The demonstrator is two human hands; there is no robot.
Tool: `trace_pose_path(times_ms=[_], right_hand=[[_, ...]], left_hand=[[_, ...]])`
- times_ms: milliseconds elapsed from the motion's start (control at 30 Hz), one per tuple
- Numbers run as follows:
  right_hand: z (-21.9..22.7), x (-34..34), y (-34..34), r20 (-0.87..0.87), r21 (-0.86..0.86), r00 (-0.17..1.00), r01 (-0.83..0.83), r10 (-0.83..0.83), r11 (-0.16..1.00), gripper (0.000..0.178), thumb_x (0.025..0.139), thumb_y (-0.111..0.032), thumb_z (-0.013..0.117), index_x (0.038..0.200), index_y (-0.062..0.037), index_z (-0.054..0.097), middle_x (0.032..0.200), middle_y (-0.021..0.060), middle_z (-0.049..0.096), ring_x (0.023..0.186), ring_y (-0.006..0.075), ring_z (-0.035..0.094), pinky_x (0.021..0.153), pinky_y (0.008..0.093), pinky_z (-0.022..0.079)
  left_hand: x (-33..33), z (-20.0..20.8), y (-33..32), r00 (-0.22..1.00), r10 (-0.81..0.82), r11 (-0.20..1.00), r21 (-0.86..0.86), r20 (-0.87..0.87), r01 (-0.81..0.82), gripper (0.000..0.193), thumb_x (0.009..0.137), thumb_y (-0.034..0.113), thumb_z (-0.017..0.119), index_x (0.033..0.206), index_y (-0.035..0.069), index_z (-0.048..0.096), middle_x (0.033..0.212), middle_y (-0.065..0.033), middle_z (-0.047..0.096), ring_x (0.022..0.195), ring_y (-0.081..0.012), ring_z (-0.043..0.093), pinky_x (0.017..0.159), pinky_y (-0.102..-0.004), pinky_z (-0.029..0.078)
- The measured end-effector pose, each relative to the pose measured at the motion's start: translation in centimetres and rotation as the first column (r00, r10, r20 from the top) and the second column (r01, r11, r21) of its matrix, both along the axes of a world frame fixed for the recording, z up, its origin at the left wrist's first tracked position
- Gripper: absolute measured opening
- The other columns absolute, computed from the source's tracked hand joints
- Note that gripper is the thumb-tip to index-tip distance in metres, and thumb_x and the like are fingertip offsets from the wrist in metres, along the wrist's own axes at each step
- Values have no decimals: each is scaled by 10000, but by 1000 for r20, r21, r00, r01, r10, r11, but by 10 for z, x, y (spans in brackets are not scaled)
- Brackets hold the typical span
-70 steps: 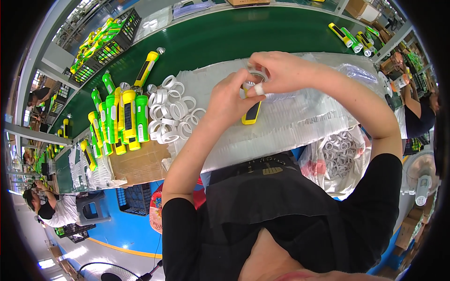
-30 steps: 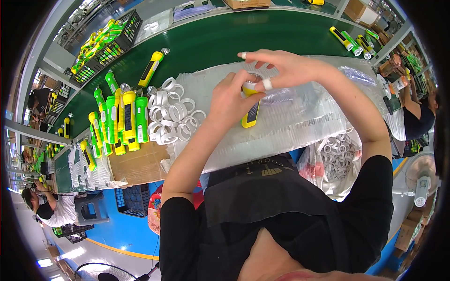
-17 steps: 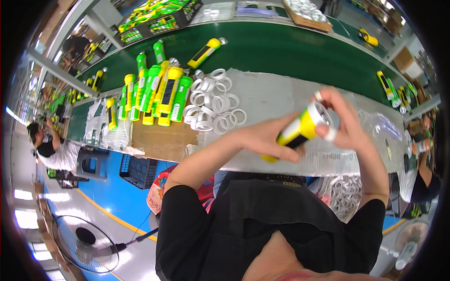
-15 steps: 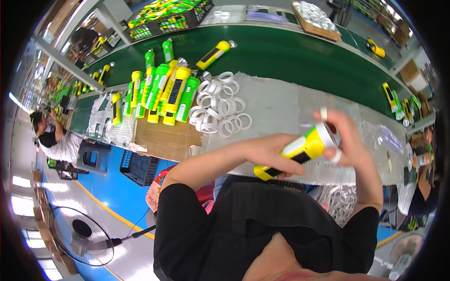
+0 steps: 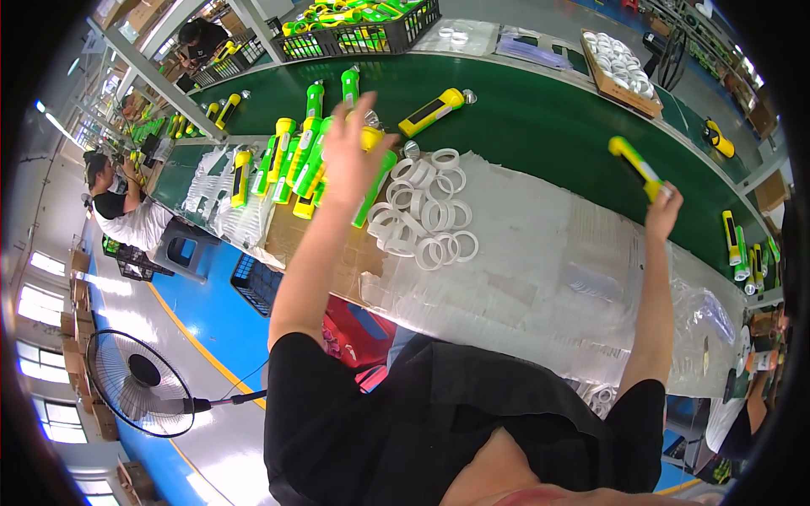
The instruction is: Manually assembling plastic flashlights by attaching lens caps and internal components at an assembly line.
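My left hand (image 5: 348,156) reaches over a heap of yellow and green flashlights (image 5: 287,160), its fingers stretched out and spread, slightly blurred. It hides part of the heap, and whether it touches a flashlight is hard to tell. Far to the right, my right hand (image 5: 663,212) grips one end of a yellow and green flashlight (image 5: 634,164), tilted over the green conveyor belt (image 5: 540,110). Several loose white rings (image 5: 434,215) lie beside the heap on the grey-covered table (image 5: 523,278).
Another flashlight (image 5: 432,112) lies on the belt. Beyond it stand a black crate (image 5: 363,38) of flashlights and a carton (image 5: 629,97) of white parts. More flashlights (image 5: 732,240) lie at the far right. A floor fan (image 5: 139,384) and a seated co-worker (image 5: 126,202) are at left.
Both hands were together around a flashlight close to my body. Now my left hand is off it and over the heap, and my right hand has carried it outward to the belt.
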State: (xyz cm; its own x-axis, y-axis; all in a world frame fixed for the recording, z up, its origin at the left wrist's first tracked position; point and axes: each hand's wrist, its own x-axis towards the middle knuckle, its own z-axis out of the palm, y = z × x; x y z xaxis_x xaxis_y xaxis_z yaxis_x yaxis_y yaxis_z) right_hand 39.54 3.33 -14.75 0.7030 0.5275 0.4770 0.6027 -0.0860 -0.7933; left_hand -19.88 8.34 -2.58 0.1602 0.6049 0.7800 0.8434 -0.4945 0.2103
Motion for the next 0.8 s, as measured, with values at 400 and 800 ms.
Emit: trace_pose_path(times_ms=[400,800], right_hand=[[58,-87,-55,93,-132,863,-484,497,865,248,927,-111,591,1166,-51,607,1000,89,669,955,180,634,847,310,505],[82,-294,-164,-649,346,380,-624,659,701,401,902,-210,639,1215,-13,486,1014,80,638,944,175,610,872,320,474]], left_hand=[[-28,-7,-19,993,-84,980,-173,81,97,587,854,188,710,1387,120,475,1049,-215,615,932,-395,595,777,-448,495],[123,-53,-142,584,-691,388,-462,427,797,430,814,90,742,1213,31,593,1082,-177,627,946,-256,628,759,-350,519]])
